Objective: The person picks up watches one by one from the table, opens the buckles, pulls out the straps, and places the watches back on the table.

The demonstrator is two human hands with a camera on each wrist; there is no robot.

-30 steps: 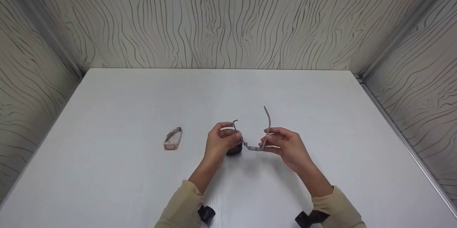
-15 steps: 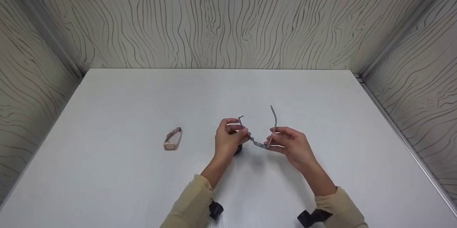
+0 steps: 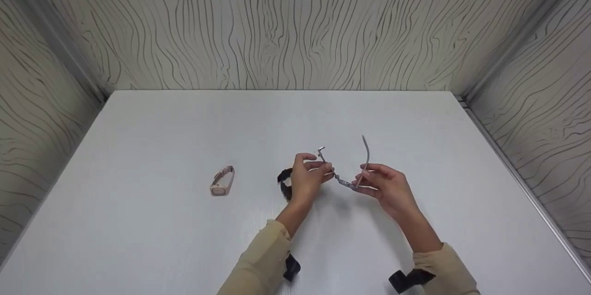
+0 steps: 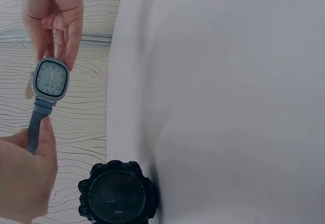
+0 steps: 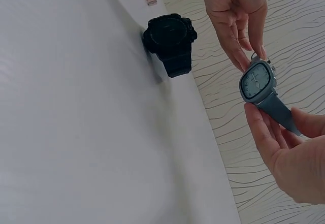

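A grey-blue wristwatch (image 3: 346, 183) is held up between both hands above the table, its strap unbuckled. My left hand (image 3: 307, 182) pinches the buckle half of the strap, and my right hand (image 3: 390, 189) pinches the long strap half beside the case. In the left wrist view the squarish watch face (image 4: 51, 78) with numerals shows plainly. A chunky black wristwatch (image 3: 284, 184) stands on the table just left of my left hand, which partly hides it; its round dial (image 5: 168, 32) shows in the right wrist view.
A pink wristwatch (image 3: 219, 190) with its strap looped lies on the white table (image 3: 161, 147) farther left. Wood-grain panels (image 3: 277, 27) stand behind the table and at both sides. Each sleeve carries a black wrist camera mount (image 3: 291, 267).
Both hands have moved to the right with the grey-blue watch, which now tilts more. The black watch has come out from behind my left hand and shows on its left side.
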